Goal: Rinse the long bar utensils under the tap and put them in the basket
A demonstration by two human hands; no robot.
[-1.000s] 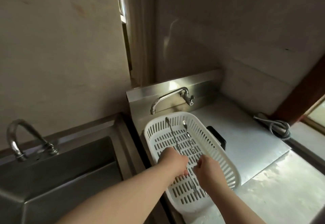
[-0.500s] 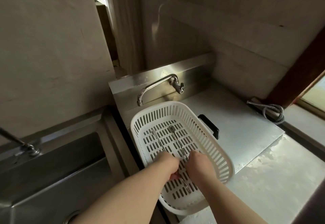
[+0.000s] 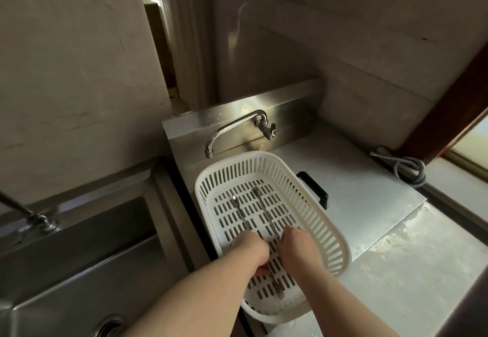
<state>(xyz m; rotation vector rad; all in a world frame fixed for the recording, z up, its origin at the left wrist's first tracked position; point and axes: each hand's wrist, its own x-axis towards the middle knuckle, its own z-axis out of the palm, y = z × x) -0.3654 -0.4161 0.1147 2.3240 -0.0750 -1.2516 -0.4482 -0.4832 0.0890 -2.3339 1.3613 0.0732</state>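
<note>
Fingers of both hands hidden behind knuckles, so I cannot tell if they grip anything. Left hand point(image 3: 250, 250) and right hand point(image 3: 297, 248) side by side low inside white slotted plastic basket point(image 3: 320, 227), centre of frame. Two long thin metal bar utensils point(image 3: 264, 211) lie flat on basket floor, spoon ends toward upper frame, shafts running under hands; fork-like tips show below hands. Basket sits on steel tabletop point(image 3: 364, 194). Chrome curved tap point(image 3: 232, 132) just above basket. Steel sink point(image 3: 79, 257) at lower left.
</note>
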